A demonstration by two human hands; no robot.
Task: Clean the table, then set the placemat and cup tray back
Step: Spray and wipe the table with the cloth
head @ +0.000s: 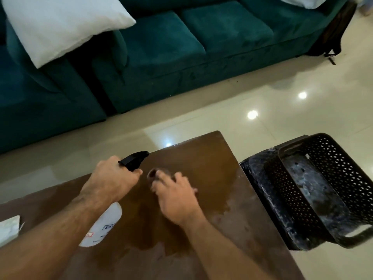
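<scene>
A brown wooden table (201, 154) fills the lower middle, with a wet darker patch around its centre. My left hand (113, 178) grips the black trigger head of a white spray bottle (103, 225), nozzle pointing toward the table's far edge. My right hand (175, 195) rests on the wet surface, fingers spread over a small brownish cloth (154, 172) that mostly hides beneath them; the hand is motion-blurred. No placemat or cup tray is in view.
A black perforated plastic chair (314, 188), stained pale, stands tight against the table's right side. A teal sofa (181, 47) with a white pillow (60, 23) lies beyond glossy cream floor tiles. Something white (8, 229) sits at the table's left edge.
</scene>
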